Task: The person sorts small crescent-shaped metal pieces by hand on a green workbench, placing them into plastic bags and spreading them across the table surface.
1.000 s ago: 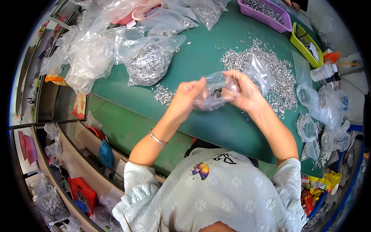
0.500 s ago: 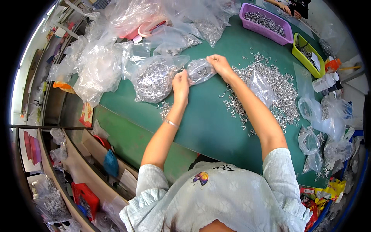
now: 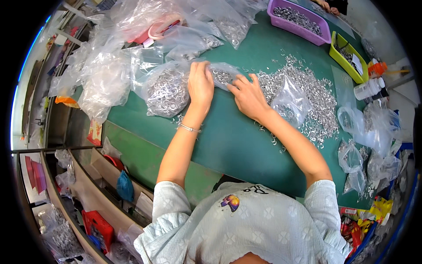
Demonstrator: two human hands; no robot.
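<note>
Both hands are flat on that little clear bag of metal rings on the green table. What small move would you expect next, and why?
Probably lifting the hands off the small bag and reaching to the loose pile of rings. The left hand and right hand both press it flat on the green table, beside a larger filled bag, so it looks set down. That is a guess.

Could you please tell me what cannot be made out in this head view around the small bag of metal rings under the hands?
- Small clear bag: its middle and mouth are covered by the left hand and right hand.
- Left fingers: grip on the plastic unclear, seen from the back.
- Loose rings: too small to tell their shape.
- Purple tray: far end cut by the picture's rim.
</note>
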